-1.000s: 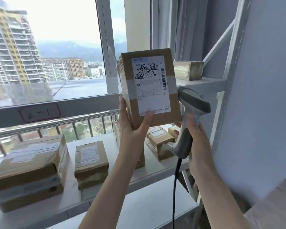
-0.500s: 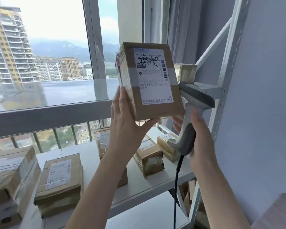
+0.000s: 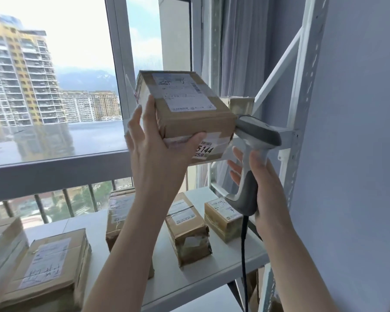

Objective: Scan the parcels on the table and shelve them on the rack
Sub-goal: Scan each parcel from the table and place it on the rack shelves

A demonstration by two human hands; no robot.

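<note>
My left hand (image 3: 158, 152) holds a brown cardboard parcel (image 3: 189, 118) raised at the height of the rack's upper shelf (image 3: 287, 132). The parcel is tilted flat, its white shipping label facing up and a sticker reading 5144 on its near side. My right hand (image 3: 266, 192) grips a grey handheld barcode scanner (image 3: 254, 140) by the handle, its head just right of the parcel and its cable hanging down. Another small parcel (image 3: 241, 104) sits on the upper shelf behind.
The lower white shelf (image 3: 212, 273) carries several taped parcels: a flat one (image 3: 47, 266) at left and two small ones (image 3: 187, 233) (image 3: 221, 219) at right. A window fills the left. The rack's white upright (image 3: 302, 109) and a grey wall stand at right.
The parcel has tipped from upright, label facing me, to lying flat with the label up, and moved toward the upper shelf. The view has shifted right. The scanner stays beside it.
</note>
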